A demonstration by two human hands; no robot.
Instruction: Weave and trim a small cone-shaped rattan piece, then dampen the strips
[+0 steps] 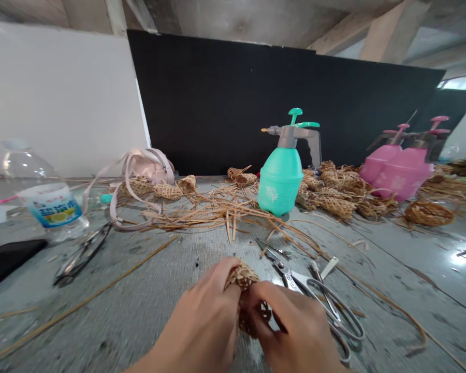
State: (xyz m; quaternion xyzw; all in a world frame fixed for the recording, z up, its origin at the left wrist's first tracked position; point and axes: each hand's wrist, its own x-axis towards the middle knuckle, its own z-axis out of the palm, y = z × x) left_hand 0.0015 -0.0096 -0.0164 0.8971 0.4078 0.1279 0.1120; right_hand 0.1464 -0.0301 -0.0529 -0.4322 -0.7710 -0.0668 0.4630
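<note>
Between my two hands, low in the middle of the head view, is a small woven basket of tan strips with an open lattice weave. My left hand wraps round its left side, thumb and fingers closed on it. On the right side, my right hand pinches at the weave with bent fingers. The hands cover much of the basket, so its full shape is hidden. Just beyond my right hand lie metal scissors, partly under the hand, with slim tweezers-like tools close by.
A green spray bottle stands behind loose strips. Pink spray bottles and woven pieces lie right. Leftward are a plastic bottle, a phone, eyeglasses and a pink bag. One long strip crosses the table.
</note>
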